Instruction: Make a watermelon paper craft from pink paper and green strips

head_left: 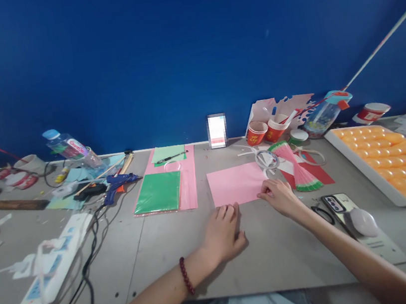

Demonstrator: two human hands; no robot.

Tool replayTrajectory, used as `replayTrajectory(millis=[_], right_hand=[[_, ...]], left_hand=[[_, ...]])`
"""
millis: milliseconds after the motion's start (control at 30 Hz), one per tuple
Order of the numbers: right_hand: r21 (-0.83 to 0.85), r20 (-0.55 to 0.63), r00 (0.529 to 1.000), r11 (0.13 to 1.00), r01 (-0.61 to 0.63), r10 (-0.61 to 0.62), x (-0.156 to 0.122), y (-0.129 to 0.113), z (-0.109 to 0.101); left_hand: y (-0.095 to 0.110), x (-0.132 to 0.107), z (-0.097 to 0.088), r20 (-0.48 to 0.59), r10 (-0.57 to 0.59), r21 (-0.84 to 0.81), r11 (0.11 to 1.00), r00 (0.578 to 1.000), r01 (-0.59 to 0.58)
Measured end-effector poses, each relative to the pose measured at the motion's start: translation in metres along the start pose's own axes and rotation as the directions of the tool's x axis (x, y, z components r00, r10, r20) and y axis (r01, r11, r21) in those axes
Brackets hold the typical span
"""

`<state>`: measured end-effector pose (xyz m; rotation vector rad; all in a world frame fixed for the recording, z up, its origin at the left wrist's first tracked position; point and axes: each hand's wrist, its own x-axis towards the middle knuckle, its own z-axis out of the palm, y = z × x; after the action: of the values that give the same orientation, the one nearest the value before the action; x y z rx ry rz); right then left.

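A sheet of pink paper [235, 183] lies flat on the grey table in front of me. My right hand [280, 196] pinches its near right corner between thumb and fingers. At the sheet's near left edge rests my left hand [222, 235], palm down, thumb spread away from the fingers, holding nothing. A dark red bead bracelet [186, 276] circles the left wrist. Just beyond the right hand, a roll of clear tape [266, 159] overlaps the sheet's far right corner. Beside it a pink folded paper fan [298, 169] with green ends lies over red paper [321, 169].
Left are a green paper pack [159, 192], a blue glue gun [119, 184], a power strip [57, 258] with cables, and a hammer [14, 203]. Red paper cups [257, 133] stand at the back. Right are a phone [340, 203] and a tray of orange balls [386, 191].
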<state>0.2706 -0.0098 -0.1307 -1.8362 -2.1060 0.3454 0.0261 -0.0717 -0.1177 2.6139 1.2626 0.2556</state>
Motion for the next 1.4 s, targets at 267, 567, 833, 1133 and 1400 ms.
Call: replayTrajectory(millis=[267,567,833,1133,1400], right_hand=[[0.044,0.000,1.000,0.999,0.031,-0.031,-0.004,-0.003,0.003],[0.065,0.010,0.997,0.995,0.078,-0.079,-0.008,-0.025,0.009],[0.070,-0.022,0.998,0.996,0.056,-0.055,-0.012,-0.030,0.010],[0.077,-0.013,0.998,0.995,0.057,-0.056,-0.010,-0.031,0.008],[0.125,0.010,0.999,0.992,0.031,-0.033,-0.007,-0.027,0.009]], left_hand=[[0.003,-0.001,-0.001,-0.069,-0.011,0.036,0.999,0.998,0.013],[0.002,-0.007,0.007,-0.181,-0.076,0.095,0.991,0.981,0.094],[0.002,0.001,0.003,-0.098,0.044,0.096,0.995,0.994,-0.035],[0.023,0.017,0.005,-0.054,0.051,0.068,0.997,0.997,-0.047],[0.022,0.015,0.009,-0.052,0.004,0.055,0.998,0.999,-0.001]])
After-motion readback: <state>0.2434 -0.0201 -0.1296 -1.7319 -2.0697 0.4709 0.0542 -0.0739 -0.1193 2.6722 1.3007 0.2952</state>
